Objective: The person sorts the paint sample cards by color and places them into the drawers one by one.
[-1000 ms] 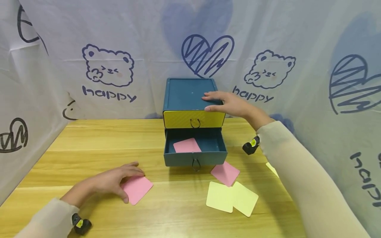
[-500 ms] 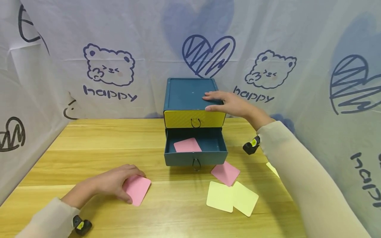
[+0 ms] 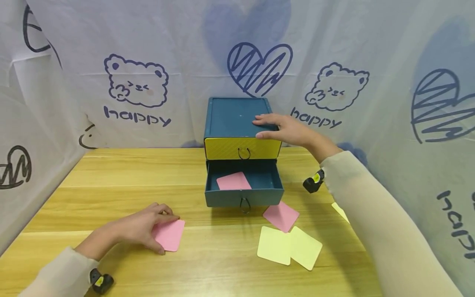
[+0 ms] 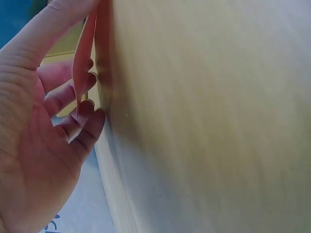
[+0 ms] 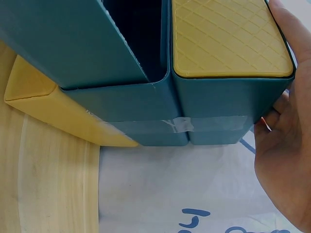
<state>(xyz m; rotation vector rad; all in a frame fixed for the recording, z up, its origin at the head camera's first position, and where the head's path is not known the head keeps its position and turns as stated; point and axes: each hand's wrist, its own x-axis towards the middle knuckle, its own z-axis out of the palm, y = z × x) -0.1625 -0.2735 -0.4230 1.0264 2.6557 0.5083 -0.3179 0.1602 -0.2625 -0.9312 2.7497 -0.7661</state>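
Observation:
My left hand (image 3: 142, 227) pinches a pink square card (image 3: 172, 235) between thumb and fingers at the left of the table. Seen from the left wrist, this card (image 4: 85, 60) bows slightly along its length. My right hand (image 3: 287, 130) rests on the right side of a blue drawer box (image 3: 237, 117), fingers laid on its top and thumb near the front edge. The box's yellow upper drawer (image 3: 226, 149) is closed. Below it, the blue lower drawer (image 3: 222, 199) is pulled out, and another pink card (image 3: 234, 181) lies inside.
In front of the drawer, a loose pink card (image 3: 281, 217) touches two pale yellow cards (image 3: 273, 246) that overlap. Another yellow card (image 3: 339, 211) is partly hidden by the right sleeve. A yellow block (image 5: 53, 107) sits under the drawers. Printed white cloth (image 3: 193, 82) hangs behind.
The pink card in my left hand has shifted slightly left and turned, with the fingers now more bent at its far edge. My right hand and the drawer box have stayed still.

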